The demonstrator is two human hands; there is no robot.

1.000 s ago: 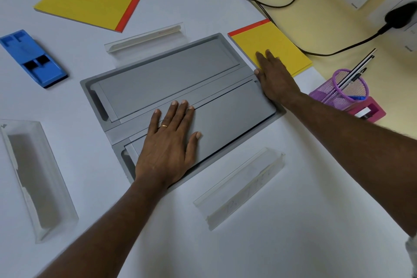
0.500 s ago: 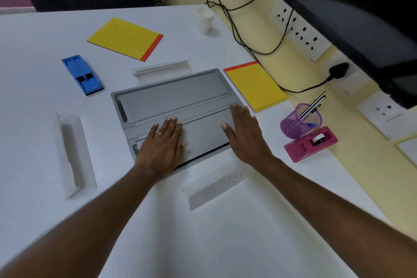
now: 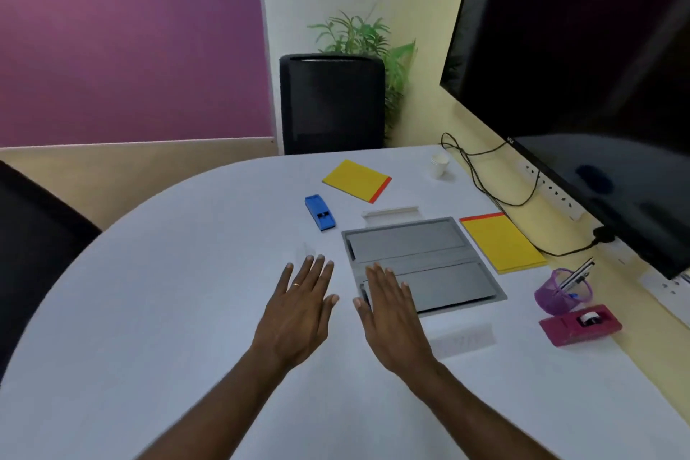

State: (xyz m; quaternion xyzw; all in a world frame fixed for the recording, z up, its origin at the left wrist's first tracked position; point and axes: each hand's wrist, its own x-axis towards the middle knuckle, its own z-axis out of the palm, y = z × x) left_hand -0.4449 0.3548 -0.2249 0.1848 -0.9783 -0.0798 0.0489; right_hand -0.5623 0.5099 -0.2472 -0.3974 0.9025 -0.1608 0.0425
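A grey cable-box panel (image 3: pixel 422 261) with two flat lids is set into the white table (image 3: pixel 186 273). My left hand (image 3: pixel 298 310) is flat with straight fingers over the table, left of the panel, holding nothing. My right hand (image 3: pixel 388 314) is also flat and empty, its fingers over the panel's near left corner. A clear plastic tray (image 3: pixel 463 340) lies just right of my right wrist. A second clear tray (image 3: pixel 390 215) lies behind the panel.
Two yellow notepads (image 3: pixel 358 179) (image 3: pixel 500 241), a blue stapler-like block (image 3: pixel 320 212), a white paper cup (image 3: pixel 439 164), a purple mesh pen holder (image 3: pixel 560 291) and a pink tape dispenser (image 3: pixel 580 325) sit around. Cables (image 3: pixel 485 183), a power strip and a dark monitor (image 3: pixel 578 67) line the right side.
Both hands have left the panel lids and drawn back leftwards; the left is now off the panel. The camera has lifted, showing the far wall, chair and monitor.
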